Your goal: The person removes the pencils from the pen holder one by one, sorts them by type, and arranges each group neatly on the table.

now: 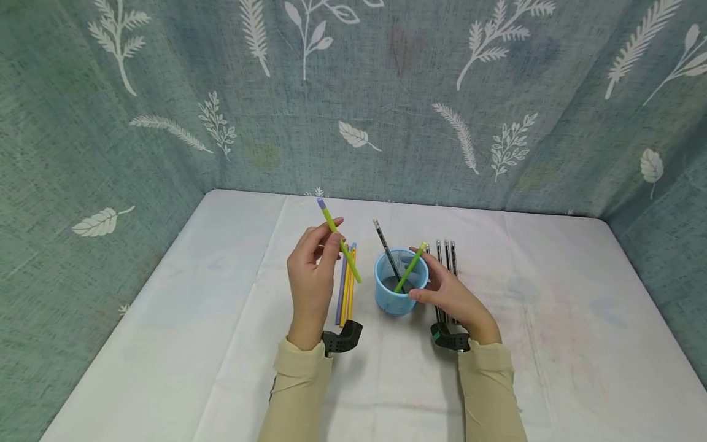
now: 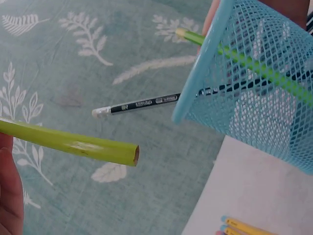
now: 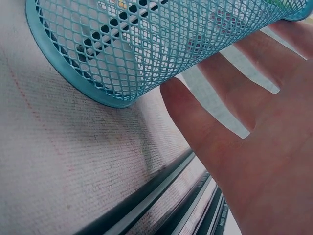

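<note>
My left hand pinches a yellow-green pencil between thumb and fingers. Its purple end points up and away, and the flat lower end slants down toward a blue mesh pencil cup, outside its rim. With the thumb at the near rim and the fingers along the far right wall, my right hand holds that cup. Inside lean a black pencil with a white eraser and a green pencil with a pale yellow tip.
Left of the cup, a purple pencil lies beside yellow pencils with blue ends. Several black pencils lie side by side at the right, partly under my right hand. A white cloth covers the table; a patterned green-grey curtain hangs behind.
</note>
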A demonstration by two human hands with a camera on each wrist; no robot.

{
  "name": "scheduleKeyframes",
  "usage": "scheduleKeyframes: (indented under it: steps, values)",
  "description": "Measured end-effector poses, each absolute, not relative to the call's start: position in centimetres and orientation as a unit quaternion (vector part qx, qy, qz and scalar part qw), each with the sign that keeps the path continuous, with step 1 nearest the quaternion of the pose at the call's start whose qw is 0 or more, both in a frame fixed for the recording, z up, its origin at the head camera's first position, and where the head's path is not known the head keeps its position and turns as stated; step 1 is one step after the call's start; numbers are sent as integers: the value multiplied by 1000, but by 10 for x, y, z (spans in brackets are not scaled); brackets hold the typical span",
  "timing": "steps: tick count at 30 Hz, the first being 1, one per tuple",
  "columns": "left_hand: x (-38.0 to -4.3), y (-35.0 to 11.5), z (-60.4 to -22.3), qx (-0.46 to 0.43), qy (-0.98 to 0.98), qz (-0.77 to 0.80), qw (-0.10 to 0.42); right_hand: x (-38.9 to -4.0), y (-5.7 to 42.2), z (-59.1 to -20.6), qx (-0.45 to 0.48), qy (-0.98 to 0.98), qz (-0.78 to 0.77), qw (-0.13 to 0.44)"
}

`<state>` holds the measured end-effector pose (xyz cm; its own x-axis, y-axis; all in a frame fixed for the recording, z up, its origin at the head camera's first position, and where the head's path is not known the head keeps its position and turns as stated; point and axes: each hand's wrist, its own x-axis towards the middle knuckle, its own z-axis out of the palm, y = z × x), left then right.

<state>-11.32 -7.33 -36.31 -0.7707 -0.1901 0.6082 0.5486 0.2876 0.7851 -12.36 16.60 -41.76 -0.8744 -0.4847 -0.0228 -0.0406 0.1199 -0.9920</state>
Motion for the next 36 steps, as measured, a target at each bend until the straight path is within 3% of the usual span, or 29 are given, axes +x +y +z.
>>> scheduleKeyframes:
  steps: [8,17,25,36]
  values:
    - [-118,-75,-368,-121,-745,-584,299,-120,164,-411,-179,731,-635,175]
    - [-125,-79,-378,-58,-789,-541,285,-123,166,-417,-175,738,-629,172]
    - [-131,-84,-388,-37,-813,-532,232,-131,170,-434,-183,735,-633,161]
    - [-137,-86,-404,41,-841,-514,160,-122,166,-413,-175,734,-632,176]
